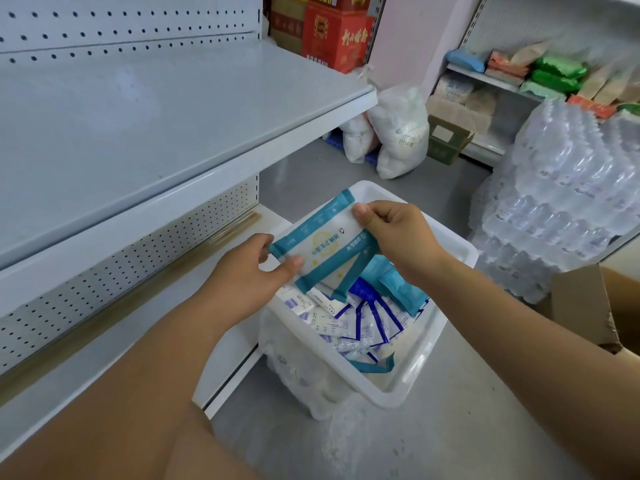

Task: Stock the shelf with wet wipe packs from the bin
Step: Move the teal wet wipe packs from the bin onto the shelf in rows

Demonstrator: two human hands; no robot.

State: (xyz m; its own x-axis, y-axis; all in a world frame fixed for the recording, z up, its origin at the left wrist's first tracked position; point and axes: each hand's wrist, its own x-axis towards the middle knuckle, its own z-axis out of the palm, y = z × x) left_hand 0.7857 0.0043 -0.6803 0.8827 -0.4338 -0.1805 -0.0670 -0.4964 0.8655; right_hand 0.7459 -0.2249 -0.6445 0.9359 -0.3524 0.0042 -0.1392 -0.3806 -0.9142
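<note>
A teal and white wet wipe pack (322, 242) is held flat above the white plastic bin (420, 362). My left hand (252, 271) pinches its near left corner between thumb and fingers. My right hand (398, 237) pinches its far right edge. Inside the bin lie another teal pack (398, 284) and several blue and white sachets (360, 320). The bare grey shelf (138, 133) stretches out at upper left, with a lower shelf (145, 327) beneath it.
The bin stands on the grey floor beside the shelf's end. Stacked shrink-wrapped water bottles (568, 202) stand to the right, an open cardboard box (595, 306) nearer. White sacks (398, 133) and red cartons (332, 29) sit behind. Another stocked shelf (519, 74) is at far right.
</note>
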